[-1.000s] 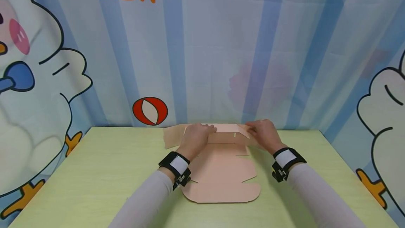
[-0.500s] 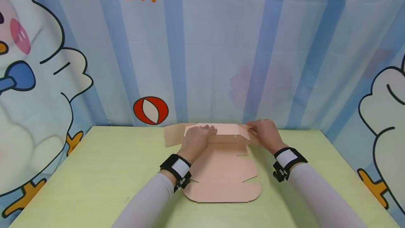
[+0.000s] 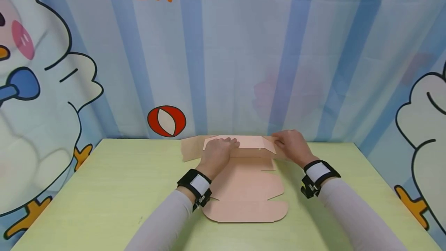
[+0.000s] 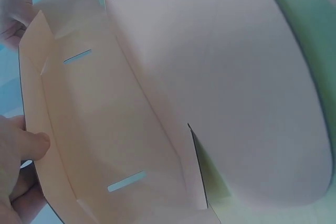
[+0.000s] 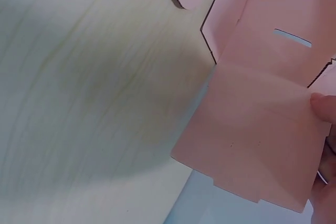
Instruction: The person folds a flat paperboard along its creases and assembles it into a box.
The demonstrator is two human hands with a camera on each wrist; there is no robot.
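A pink, partly folded cardboard box (image 3: 247, 185) lies at the back of the table, its rounded front panel flat. Its back wall stands up, with a narrow top strip (image 3: 249, 141) bent toward me. My left hand (image 3: 216, 153) grips this strip left of the middle; in the left wrist view its thumb (image 4: 37, 146) lies on the inner face, other fingers behind the edge. On the right, my right hand (image 3: 292, 146) pinches the right side flap (image 5: 252, 140) at its upper edge, thumb on the inner face. The left side flap (image 3: 192, 149) sticks out untouched.
The pale wooden table (image 3: 122, 189) ends just behind the box. A blue striped curtain (image 3: 237, 57) with printed ducks and a ball (image 3: 166, 121) hangs behind it. Each wrist wears a black strap (image 3: 318, 173) with a camera.
The top strip has tipped slightly further toward me, hiding most of the slot in the back wall. Both hands keep their grip and have hardly moved.
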